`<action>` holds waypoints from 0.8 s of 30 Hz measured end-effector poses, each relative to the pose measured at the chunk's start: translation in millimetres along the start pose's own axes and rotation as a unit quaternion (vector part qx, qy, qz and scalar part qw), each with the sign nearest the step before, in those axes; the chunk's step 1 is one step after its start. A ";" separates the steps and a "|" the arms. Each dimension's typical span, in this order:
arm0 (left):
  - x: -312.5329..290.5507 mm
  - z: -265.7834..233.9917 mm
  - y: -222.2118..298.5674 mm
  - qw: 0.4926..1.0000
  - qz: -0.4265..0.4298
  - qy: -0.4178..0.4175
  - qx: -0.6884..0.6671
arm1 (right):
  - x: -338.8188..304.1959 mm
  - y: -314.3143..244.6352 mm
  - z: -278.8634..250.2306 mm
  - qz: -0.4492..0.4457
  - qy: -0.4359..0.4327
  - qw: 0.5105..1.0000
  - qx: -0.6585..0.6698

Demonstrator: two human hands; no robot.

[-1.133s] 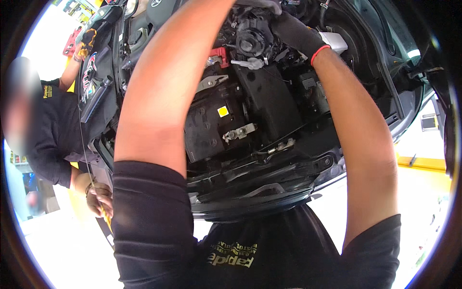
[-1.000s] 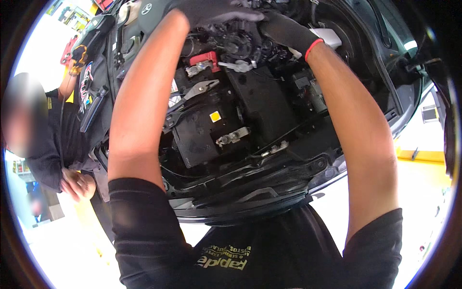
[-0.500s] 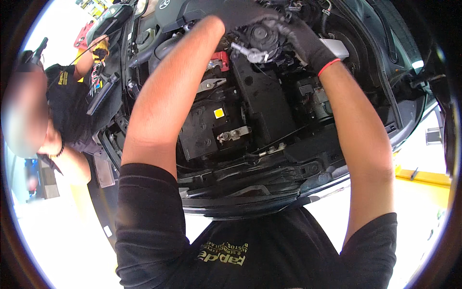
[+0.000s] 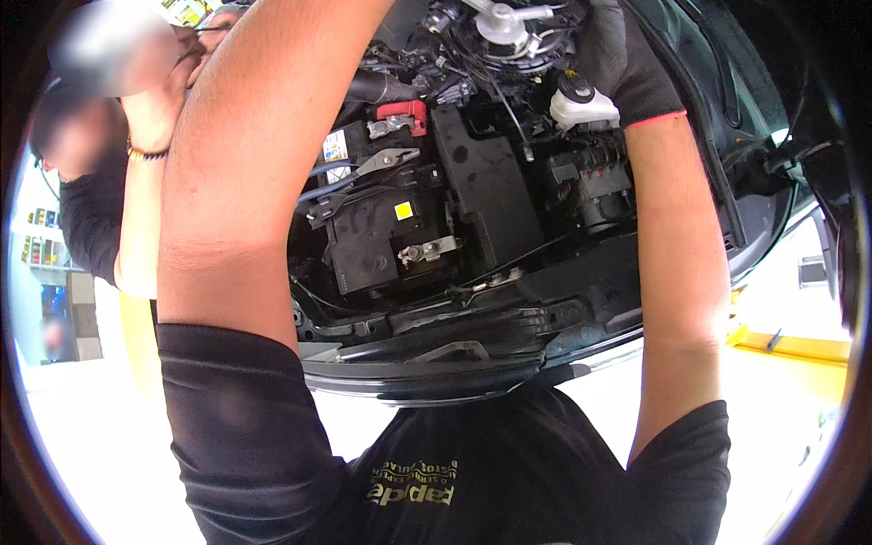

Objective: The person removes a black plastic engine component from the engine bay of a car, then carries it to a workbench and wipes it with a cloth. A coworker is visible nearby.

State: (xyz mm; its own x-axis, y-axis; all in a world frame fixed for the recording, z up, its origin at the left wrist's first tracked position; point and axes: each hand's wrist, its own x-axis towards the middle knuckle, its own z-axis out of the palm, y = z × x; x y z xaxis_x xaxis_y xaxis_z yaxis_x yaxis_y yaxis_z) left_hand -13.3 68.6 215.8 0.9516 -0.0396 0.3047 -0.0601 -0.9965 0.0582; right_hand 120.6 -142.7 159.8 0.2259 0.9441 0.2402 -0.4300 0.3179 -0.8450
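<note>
My right hand [image 4: 627, 68], in a black glove with a red cuff, is at the upper right of the engine bay. It is just above a white fluid reservoir [image 4: 586, 106] with a black cap. Its fingers are dark and partly cut by the top edge, so their grip does not show. My left forearm [image 4: 272, 109] runs up out of the picture, and that hand is beyond the edge. Between the arms sits a silver metal engine part [image 4: 504, 27] among hoses and wires. A thin loose cable [image 4: 518, 127] hangs below it.
A black car battery [image 4: 368, 241] has a metal terminal clamp [image 4: 427, 251] at its front. Behind it are a red terminal cover [image 4: 413, 116] and a black box [image 4: 486, 182]. Other people [image 4: 100, 173] stand at the left. The car's front edge [image 4: 427, 386] lies before me.
The dark engine cover between my hands has gone from view, baring the silver part and hoses. My left hand has moved up out of the picture; my right is beside the reservoir.
</note>
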 end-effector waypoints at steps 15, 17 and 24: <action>-69.9 -79.2 60.8 0.942 -0.108 0.144 -0.283 | -49.6 15.9 48.1 -0.042 0.128 0.990 -0.026; -90.2 -92.7 73.3 0.922 -0.115 0.170 -0.329 | -58.2 6.0 57.9 -0.031 0.075 0.996 0.024; -190.7 -52.3 93.8 0.805 -0.118 0.242 -0.529 | -91.1 -42.5 123.8 -0.017 0.023 0.999 0.040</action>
State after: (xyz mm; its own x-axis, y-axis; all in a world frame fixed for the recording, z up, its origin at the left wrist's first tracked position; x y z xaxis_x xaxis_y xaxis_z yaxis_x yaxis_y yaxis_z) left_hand -216.1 -13.5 212.8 0.7610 0.4295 0.4862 -0.3614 -0.3416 0.8676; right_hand 10.1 -231.3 233.0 0.2799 0.9283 0.2449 -0.4888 0.3574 -0.7959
